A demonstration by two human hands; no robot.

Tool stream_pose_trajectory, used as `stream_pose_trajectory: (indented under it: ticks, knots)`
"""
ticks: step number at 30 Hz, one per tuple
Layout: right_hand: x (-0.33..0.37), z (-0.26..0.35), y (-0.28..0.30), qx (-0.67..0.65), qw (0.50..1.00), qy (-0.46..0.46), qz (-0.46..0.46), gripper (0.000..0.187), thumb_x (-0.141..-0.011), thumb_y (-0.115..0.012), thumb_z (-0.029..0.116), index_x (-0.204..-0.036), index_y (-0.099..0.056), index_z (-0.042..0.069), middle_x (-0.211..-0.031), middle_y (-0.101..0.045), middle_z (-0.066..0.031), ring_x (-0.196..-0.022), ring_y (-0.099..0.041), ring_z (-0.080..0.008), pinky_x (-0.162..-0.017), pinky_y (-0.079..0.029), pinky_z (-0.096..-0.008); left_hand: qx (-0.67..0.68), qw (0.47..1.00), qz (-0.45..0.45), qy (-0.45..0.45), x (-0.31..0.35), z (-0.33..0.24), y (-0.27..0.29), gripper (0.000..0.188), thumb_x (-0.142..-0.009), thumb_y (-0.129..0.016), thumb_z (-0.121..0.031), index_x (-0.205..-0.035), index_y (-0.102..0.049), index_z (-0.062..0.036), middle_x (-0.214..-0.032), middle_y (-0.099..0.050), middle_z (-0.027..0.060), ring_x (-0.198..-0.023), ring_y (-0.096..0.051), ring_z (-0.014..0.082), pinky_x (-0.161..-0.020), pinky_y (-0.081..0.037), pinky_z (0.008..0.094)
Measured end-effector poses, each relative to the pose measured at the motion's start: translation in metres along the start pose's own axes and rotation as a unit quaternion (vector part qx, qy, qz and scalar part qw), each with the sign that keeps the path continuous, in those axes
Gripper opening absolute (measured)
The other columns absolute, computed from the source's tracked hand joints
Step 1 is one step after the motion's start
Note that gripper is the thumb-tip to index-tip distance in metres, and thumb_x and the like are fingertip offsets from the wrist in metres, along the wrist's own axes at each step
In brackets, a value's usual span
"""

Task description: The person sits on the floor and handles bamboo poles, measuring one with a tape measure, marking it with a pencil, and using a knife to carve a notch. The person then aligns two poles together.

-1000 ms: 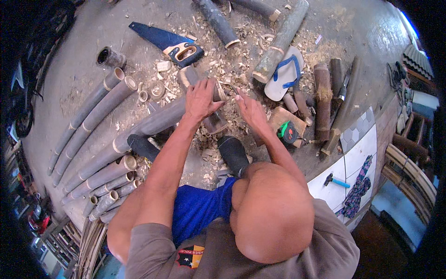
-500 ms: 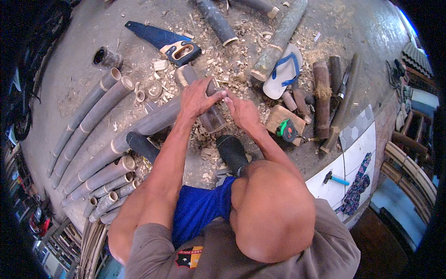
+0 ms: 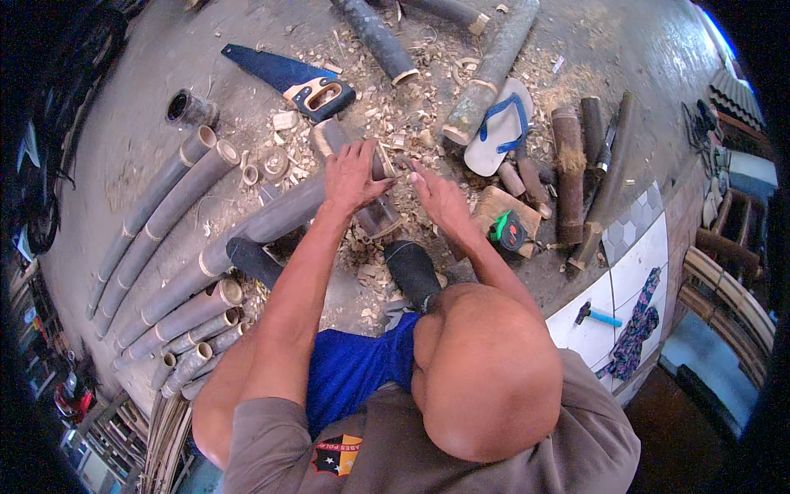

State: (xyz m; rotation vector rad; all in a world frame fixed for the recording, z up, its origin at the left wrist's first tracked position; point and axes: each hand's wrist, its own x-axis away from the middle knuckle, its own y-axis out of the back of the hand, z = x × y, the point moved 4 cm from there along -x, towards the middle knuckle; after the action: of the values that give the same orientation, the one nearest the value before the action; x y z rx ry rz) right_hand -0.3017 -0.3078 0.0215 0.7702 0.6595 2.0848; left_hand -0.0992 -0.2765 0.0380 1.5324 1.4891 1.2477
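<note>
A long grey-brown bamboo pole (image 3: 276,216) runs in from the left, its cut end lying across a shorter bamboo piece (image 3: 378,218). My left hand (image 3: 354,177) is closed round the pole close to that end. Just right of the end, my right hand (image 3: 442,202) is closed round a slim tool (image 3: 406,163), probably a small knife. Its tip points toward the pole's end, and my fingers hide most of it. My feet in dark socks are on either side below the shorter piece.
A handsaw (image 3: 300,84) lies beyond the pole. Bamboo lengths (image 3: 169,202) fan out at left; more bamboo (image 3: 568,177) lies right. A white-and-blue flip-flop (image 3: 504,128), a tape measure (image 3: 508,232) on a wood block, and a hammer (image 3: 597,314) are at right. Shavings litter the floor.
My right hand has drawn slightly right, away from the left thumb and the pole's end, opening a gap. My left hand still grips the pole, its thumb now lower.
</note>
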Motion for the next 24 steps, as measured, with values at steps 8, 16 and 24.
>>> stream_pose_trajectory:
  ticks: [8,16,24]
  knots:
    - [0.001,0.022,-0.007,0.058,0.997,0.031,0.049,0.052,-0.108,-0.042,0.048,-0.151,-0.051,0.021,-0.083,-0.070,-0.0274,-0.078,-0.071,-0.0470,-0.072,-0.056,-0.0588,0.114,0.993,0.035,0.004,-0.002,0.017,-0.006,0.093,-0.082,-0.068,-0.071,-0.149,-0.050,-0.0090,-0.145,-0.057,0.0204,-0.131,-0.056,0.0380,-0.109,-0.044,0.0495]
    - [-0.018,0.005,-0.028,0.014,0.999,0.026,-0.011,0.049,-0.108,-0.042,0.046,-0.144,-0.058,0.017,-0.093,-0.072,-0.0283,-0.088,-0.070,-0.0491,-0.081,-0.055,-0.0598,0.132,0.987,0.035,0.091,-0.003,0.002,0.005,0.086,-0.081,-0.072,-0.066,-0.143,-0.057,-0.0090,-0.138,-0.062,0.0217,-0.126,-0.059,0.0396,-0.106,-0.046,0.0486]
    - [-0.015,0.004,0.000,0.018,0.999,0.003,-0.043,0.046,-0.107,-0.045,0.041,-0.142,-0.061,0.015,-0.093,-0.072,-0.0287,-0.088,-0.069,-0.0493,-0.079,-0.055,-0.0591,0.000,1.000,-0.026,-0.014,0.005,0.008,-0.006,0.092,-0.071,-0.086,-0.051,-0.145,-0.051,-0.0080,-0.134,-0.062,0.0154,-0.124,-0.059,0.0344,-0.100,-0.046,0.0517]
